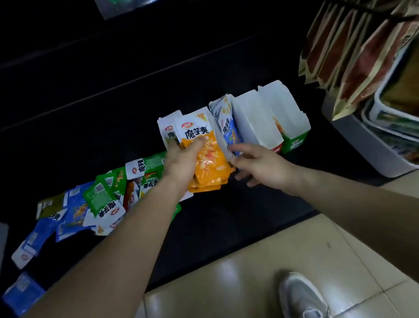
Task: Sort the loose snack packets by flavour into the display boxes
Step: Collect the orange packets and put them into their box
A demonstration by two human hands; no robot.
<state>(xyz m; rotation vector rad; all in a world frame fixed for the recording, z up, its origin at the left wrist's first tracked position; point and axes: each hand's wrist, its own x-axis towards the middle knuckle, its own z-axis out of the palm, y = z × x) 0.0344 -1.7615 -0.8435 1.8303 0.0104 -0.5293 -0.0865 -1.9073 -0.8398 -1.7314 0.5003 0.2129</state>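
A stack of orange packets (207, 159) is gripped by the left hand (181, 161), with the display boxes (250, 120) at its 1 o'clock. The right hand (259, 162) is laid against a box wall, but whether the wall is pinched cannot be told. Loose packets (101, 197) are scattered at 8 o'clock.

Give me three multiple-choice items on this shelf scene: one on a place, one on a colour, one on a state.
1. Where does the loose pile lie? A) tiled floor B) dark shelf, left of the left hand C) grey bin
2. What colour is the stack the left hand grips? A) purple B) black C) orange
3. How do the blue packets sit in the display box? A) upright B) lying flat C) spilled out

1 B: it spreads over the shelf beside the forearm. 2 C: orange shows below the fingers. 3 A: they stand on end between white walls.
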